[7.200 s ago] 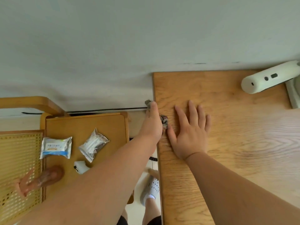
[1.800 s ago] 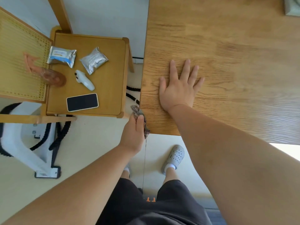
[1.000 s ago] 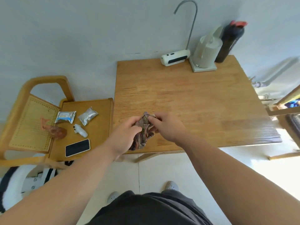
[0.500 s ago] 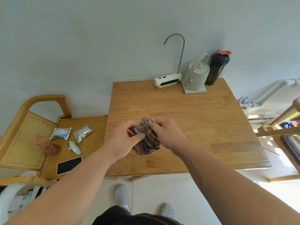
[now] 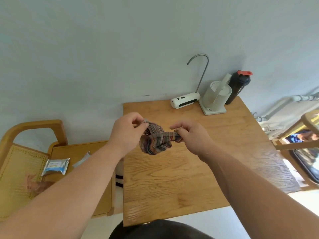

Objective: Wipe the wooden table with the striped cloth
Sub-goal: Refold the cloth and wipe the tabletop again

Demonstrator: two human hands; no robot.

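Striped fabric, in bands of brown, grey and muted red, hangs bunched between my two hands above the wooden table (image 5: 181, 178). My left hand (image 5: 126, 133) pinches one end of the striped cloth (image 5: 156, 142) between thumb and fingers, and my right hand (image 5: 193, 137) pinches the other end the same way, so both hands are closed on it. The cloth sags in a crumpled loop between them, held in the air over the middle of the tabletop and not touching the wood.

Along the table's far edge, against the pale wall, a white water dispenser (image 5: 185, 100) with a curved metal spout lies just beside a pale kettle (image 5: 217, 95) on its square base. A black bottle (image 5: 239, 87) with a red cap stands just behind the kettle.

To my left, a lower wooden side table (image 5: 76, 150) stands beside a cane-backed chair (image 5: 17, 163). On it lie a blue-and-white foil packet (image 5: 56, 166) and a silver packet (image 5: 82, 160) partly hidden by my left forearm.
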